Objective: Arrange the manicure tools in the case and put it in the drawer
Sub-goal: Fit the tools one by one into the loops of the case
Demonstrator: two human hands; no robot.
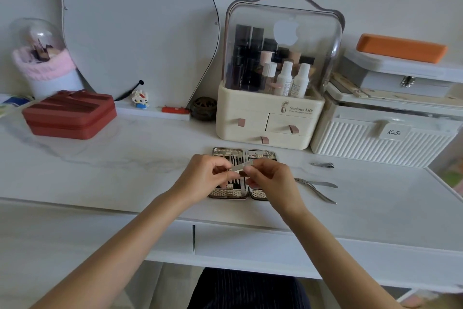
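**One tool held over the open case**

The manicure case [244,153] lay open in two silvery, textured halves near the desk's [125,178] front edge, slim metal tools strapped inside. Above it, the left hand [204,174] and right hand [269,174] together pinched one small flat metal tool [240,167]. Two more tools lay toward the right edge: nail clippers [322,164] and nippers [317,188].

Home dressing table: a mirror [135,33] is set at 11 o'clock, a cosmetics organiser [270,113] at 12.
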